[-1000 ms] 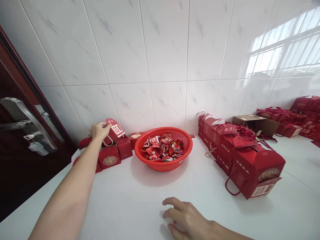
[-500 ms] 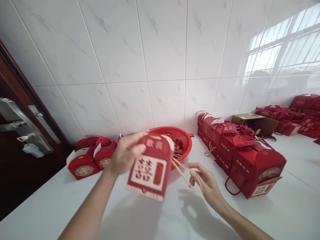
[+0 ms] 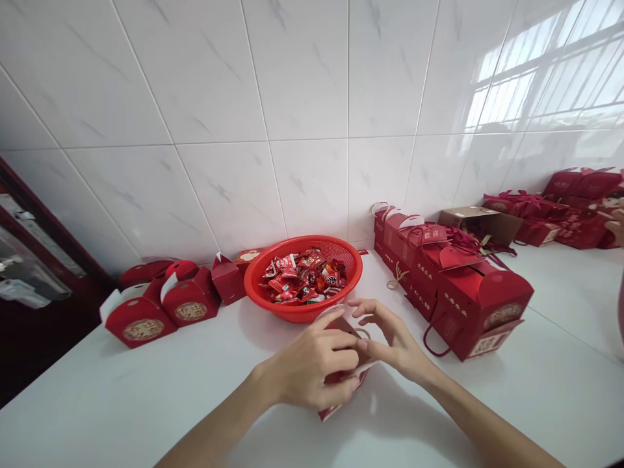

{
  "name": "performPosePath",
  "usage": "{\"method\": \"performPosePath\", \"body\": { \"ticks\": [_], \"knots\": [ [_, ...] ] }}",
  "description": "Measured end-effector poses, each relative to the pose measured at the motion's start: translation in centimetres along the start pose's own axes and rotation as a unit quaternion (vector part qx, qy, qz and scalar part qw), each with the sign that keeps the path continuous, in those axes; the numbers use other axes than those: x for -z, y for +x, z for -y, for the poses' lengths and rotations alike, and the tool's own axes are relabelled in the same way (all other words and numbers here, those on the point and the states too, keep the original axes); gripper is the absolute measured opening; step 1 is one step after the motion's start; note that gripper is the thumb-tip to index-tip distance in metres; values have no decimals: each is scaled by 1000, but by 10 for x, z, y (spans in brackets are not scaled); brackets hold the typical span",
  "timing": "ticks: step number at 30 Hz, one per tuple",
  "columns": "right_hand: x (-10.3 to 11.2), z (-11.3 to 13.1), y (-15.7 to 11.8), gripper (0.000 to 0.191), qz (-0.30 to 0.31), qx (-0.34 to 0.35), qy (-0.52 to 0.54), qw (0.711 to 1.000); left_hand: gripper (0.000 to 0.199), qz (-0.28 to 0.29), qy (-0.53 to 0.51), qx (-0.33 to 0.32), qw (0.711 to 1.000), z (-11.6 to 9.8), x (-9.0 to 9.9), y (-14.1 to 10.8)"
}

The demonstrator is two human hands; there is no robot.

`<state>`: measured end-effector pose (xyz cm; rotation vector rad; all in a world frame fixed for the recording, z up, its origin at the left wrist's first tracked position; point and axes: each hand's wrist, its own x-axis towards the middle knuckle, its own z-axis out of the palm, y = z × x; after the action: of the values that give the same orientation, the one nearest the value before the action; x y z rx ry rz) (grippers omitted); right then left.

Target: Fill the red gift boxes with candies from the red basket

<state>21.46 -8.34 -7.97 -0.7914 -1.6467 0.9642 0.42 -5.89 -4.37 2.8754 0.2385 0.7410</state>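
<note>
A small red gift box [image 3: 361,378] with a rope handle [image 3: 363,333] stands on the white table in front of me, largely covered by my hands. My left hand [image 3: 319,357] is closed over its near left side, with the fingers bent across the top. On the right, my right hand [image 3: 397,341] grips the box's upper edge, thumb on a flap and fingers curved beside the rope. Just behind the box is a red plastic basket [image 3: 358,281] of wrapped candies [image 3: 307,273].
Several red boxes [image 3: 190,302] stand at the left by the wall. A row of red boxes [image 3: 453,292] runs along the right side. Farther right are an open cardboard box [image 3: 507,227] and more red boxes [image 3: 580,208]. Part of another person's hand [image 3: 615,221] shows at the right edge.
The gift box has come down from the air in front of the basket onto the table. My right hand has moved from the stretched rope handle to the box top. The candies are now uncovered.
</note>
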Motion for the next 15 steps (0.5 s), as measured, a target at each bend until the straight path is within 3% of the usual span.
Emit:
{"method": "performPosePath", "body": {
  "ticks": [7,11,15],
  "knots": [
    [0,6,-2,19,106,0,-40,994,31,19,-93,89,991,-2,19,-6],
    [-1,9,-3,25,125,46,-53,990,27,-12,-153,104,983,0,22,-5],
    [-3,8,-5,37,169,99,-86,977,26,21,-166,156,973,2,32,-4]
  ]
}}
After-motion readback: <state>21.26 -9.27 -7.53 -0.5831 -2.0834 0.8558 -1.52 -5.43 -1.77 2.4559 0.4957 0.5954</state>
